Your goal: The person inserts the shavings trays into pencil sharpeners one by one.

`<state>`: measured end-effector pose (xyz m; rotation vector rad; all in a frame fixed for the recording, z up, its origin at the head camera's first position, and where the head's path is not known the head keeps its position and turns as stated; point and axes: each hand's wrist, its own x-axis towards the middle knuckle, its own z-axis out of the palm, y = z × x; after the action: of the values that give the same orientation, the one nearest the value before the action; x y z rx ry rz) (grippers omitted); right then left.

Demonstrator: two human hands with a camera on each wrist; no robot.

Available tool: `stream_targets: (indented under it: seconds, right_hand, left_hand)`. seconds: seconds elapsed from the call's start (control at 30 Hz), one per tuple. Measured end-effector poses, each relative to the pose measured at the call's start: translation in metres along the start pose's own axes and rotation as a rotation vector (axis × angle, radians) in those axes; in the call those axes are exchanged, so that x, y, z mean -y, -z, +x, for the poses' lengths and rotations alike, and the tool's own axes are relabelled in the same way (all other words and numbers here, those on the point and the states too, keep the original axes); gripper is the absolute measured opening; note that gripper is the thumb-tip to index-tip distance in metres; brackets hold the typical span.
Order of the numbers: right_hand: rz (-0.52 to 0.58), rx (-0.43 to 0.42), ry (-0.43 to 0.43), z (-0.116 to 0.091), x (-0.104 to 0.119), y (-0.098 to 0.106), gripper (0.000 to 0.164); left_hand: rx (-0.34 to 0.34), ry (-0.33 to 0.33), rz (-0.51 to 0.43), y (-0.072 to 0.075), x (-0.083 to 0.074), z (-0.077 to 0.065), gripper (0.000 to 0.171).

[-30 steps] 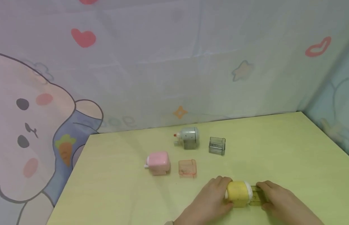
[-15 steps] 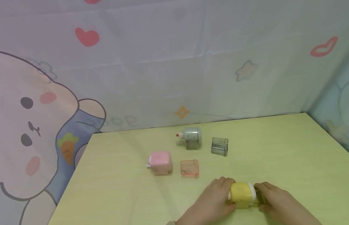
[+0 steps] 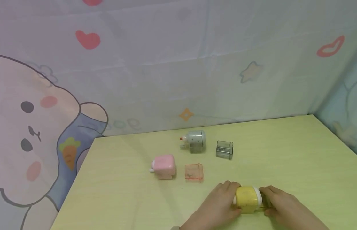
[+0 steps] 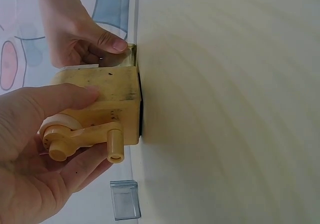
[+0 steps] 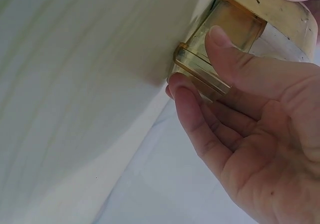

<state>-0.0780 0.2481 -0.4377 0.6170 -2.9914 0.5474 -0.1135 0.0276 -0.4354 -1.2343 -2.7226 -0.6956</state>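
A yellow crank pencil sharpener (image 3: 247,198) stands on the table near its front. My left hand (image 3: 217,203) grips its body from the left, thumb on the near side. The crank handle (image 4: 114,143) points toward the left wrist camera. My right hand (image 3: 284,204) pinches a clear yellow shavings drawer (image 5: 200,66) between thumb and fingers. That drawer sits partly inside the sharpener's opening, its outer end sticking out to the right. In the head view my right fingers hide most of it.
A pink sharpener (image 3: 164,166) stands left, beside a clear pink drawer (image 3: 194,172). Behind them are a grey sharpener (image 3: 196,141) and a clear grey drawer (image 3: 224,149). A printed cloth (image 3: 155,64) hangs along the back edge of the pale yellow table (image 3: 115,191).
My right hand has moved left with the clear drawer, which now reaches deeper into the yellow sharpener. Between half a second ago and now hardly anything differs.
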Motion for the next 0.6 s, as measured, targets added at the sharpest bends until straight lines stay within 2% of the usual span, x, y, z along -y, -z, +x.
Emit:
stream_targets:
  seconds: [0.3,0.6]
  right_hand:
    - [0.035,0.021,0.008,-0.0001,0.0013,-0.0009,0.048]
    - [0.017,-0.035,0.03,0.0006,0.0037,-0.003,0.048]
  left_hand:
    - [-0.006,-0.005,-0.012,-0.0013,-0.0001,0.0001,0.052]
    - [-0.025,-0.024,0.01,-0.0017,0.0003,0.0013,0.051]
